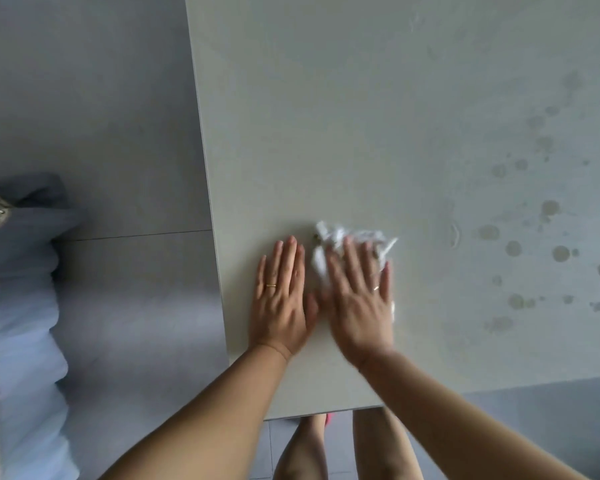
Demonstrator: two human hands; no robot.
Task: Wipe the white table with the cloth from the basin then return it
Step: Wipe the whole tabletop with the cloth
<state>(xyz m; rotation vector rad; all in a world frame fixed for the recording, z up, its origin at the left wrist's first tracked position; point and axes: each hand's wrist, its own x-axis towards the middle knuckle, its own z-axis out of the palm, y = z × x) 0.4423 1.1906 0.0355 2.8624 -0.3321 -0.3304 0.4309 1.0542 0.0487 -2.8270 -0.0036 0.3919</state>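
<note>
A crumpled white cloth (329, 239) lies on the white table (361, 116) near its front left corner. My right hand (359, 299) presses flat on the cloth with straight, spread fingers; the hand is motion-blurred and covers most of the cloth. My left hand (281, 299) rests flat on the bare tabletop just left of the cloth, fingers straight and together. The basin is out of view.
Several round wet spots and smears (534, 244) mark the right part of the table. The table's left edge (208, 202) and front edge run beside grey floor tiles. A pale blue cushion with patterned trim (18, 306) sits at the far left. My legs stand below the front edge.
</note>
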